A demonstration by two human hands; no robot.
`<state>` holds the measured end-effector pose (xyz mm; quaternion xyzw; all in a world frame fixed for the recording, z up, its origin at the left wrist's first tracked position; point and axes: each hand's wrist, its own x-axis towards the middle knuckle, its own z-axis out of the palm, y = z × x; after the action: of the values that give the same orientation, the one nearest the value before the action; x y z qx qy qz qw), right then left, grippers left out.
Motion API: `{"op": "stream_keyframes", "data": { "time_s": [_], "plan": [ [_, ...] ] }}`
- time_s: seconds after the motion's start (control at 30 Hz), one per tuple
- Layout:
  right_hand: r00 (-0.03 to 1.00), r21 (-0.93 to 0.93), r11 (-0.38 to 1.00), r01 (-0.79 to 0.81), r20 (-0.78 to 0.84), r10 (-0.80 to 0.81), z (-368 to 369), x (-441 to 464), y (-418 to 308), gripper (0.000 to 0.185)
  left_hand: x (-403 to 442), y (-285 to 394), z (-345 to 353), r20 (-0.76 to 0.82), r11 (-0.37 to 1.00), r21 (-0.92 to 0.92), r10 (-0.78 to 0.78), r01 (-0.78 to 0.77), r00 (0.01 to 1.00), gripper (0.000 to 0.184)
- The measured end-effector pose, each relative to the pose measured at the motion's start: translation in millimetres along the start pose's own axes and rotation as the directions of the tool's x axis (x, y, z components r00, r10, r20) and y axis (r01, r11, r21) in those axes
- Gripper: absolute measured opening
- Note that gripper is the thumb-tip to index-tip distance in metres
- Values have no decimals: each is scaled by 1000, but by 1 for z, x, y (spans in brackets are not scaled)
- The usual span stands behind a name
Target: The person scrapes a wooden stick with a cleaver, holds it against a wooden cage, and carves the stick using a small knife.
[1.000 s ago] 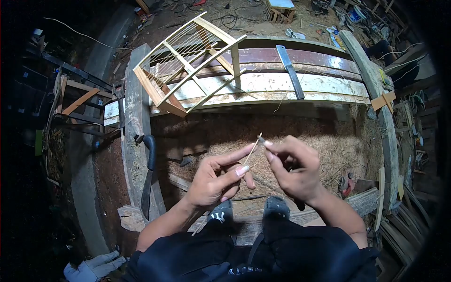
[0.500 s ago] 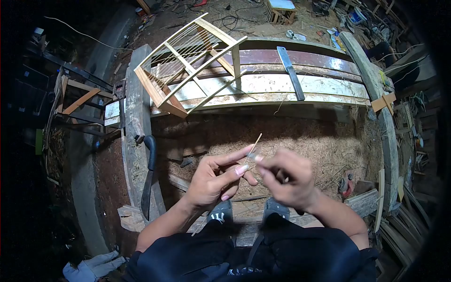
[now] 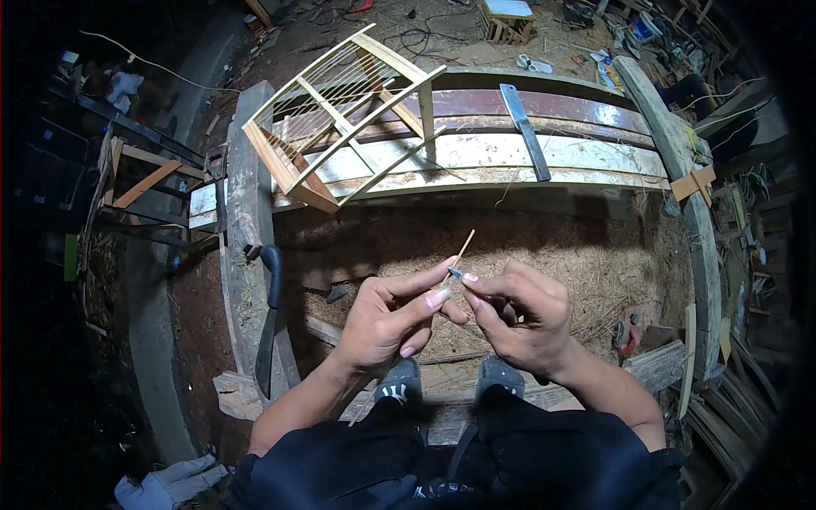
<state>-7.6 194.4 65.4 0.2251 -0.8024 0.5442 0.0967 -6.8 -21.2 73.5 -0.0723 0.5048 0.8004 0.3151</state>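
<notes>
My left hand (image 3: 378,323) is closed, pinching a thin wooden stick (image 3: 466,245) between thumb and forefinger. The stick slants up and to the right, and its lower part is hidden by the fingers. My right hand (image 3: 527,316) is closed on a small grey metal blade (image 3: 456,274), held between thumb and forefinger. The blade's tip touches or lies very near the stick, just above my left thumb. Both hands are in front of my body, above ground littered with shavings.
Beyond my hands, a wooden cage frame (image 3: 276,161) with thin rods rests tilted on a plank bench (image 3: 586,153). A broad flat knife (image 3: 527,132) lies on the planks. To the left is a dark-handled machete (image 3: 271,289) against a thick beam (image 3: 246,187). Scrap wood lies around.
The stick's tip sits slightly higher, and more of it shows above my fingers. My right hand has shifted slightly with the blade. A pale shape has appeared at far upper left.
</notes>
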Motion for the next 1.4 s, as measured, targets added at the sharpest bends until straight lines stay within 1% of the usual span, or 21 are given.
{"op": "stream_keyframes", "data": {
  "time_s": [0.1,0.13,0.2,0.33,0.4,0.43,0.53,0.57,0.7,0.8,0.87,0.97,1.0,1.07,1.13,1.2,1.23,1.27,1.33,1.37,1.4],
  "plan": [
    [997,-54,998,25,-65,-28,-2,1,5,23,0,1,0,27,1000,22,-13,13,1000,42],
    [989,-59,998,-3,-147,-6,-5,5,13,22,-2,2,1,27,1000,21,-14,13,1000,42],
    [993,-93,996,-12,-122,1,-16,10,12,20,-6,2,5,31,997,71,-21,19,999,42],
    [993,-44,999,28,-113,-33,-7,3,4,20,-3,5,5,-17,999,28,-17,17,1000,44],
    [967,36,991,-127,-219,132,-11,1,5,19,-2,1,3,-2,1000,-16,-11,11,1000,44],
    [967,38,991,-127,-218,132,-10,2,5,19,-2,0,2,8,1000,-30,-2,2,1000,44],
    [997,10,1000,6,-81,-5,-7,2,4,20,-2,1,3,12,999,-35,1,-1,1000,44],
    [998,17,999,-34,-55,35,-7,2,4,20,-2,1,3,2,1000,-28,-3,3,1000,44],
    [997,21,1000,-16,-77,17,-5,4,8,20,-2,1,-1,54,1000,-10,-14,14,998,44],
    [997,1,998,67,34,-67,-3,2,4,22,-1,-1,-2,33,1000,-10,-18,18,999,44],
    [998,-27,997,70,6,-70,-1,2,0,19,-1,-1,-2,34,1000,-4,-10,10,999,45],
    [995,-34,999,-5,-102,2,-6,8,5,24,-2,1,1,36,1000,-5,-14,15,999,45],
    [995,-34,999,-1,-102,-2,-5,6,3,24,-2,1,1,36,1000,-4,-11,11,999,45],
    [994,3,996,85,73,-85,-2,1,-3,23,-2,0,1,7,1000,-6,-16,16,1000,46],
    [994,-4,997,79,70,-78,-4,2,-1,22,-1,0,-1,15,1000,-19,-22,22,1000,46],
    [999,-47,999,-17,-48,15,-8,7,2,22,-2,-1,-1,20,999,-34,-26,27,999,47],
    [998,-51,998,43,-32,-45,-8,7,3,21,-2,0,-1,19,999,-17,-27,27,999,46],
    [998,-51,998,47,-32,-49,-7,5,1,21,-3,1,0,19,1000,2,-28,28,999,46],
    [996,-11,998,68,65,-67,-4,-1,-5,20,-3,1,0,10,1000,-2,-25,25,1000,46],
    [996,-11,998,65,64,-65,-4,1,-2,20,-3,1,0,1,1000,-7,-25,25,1000,45],
    [999,-28,999,39,-12,-39,-6,5,2,20,-3,0,0,1,1000,-8,-28,28,1000,45]
  ]
}}
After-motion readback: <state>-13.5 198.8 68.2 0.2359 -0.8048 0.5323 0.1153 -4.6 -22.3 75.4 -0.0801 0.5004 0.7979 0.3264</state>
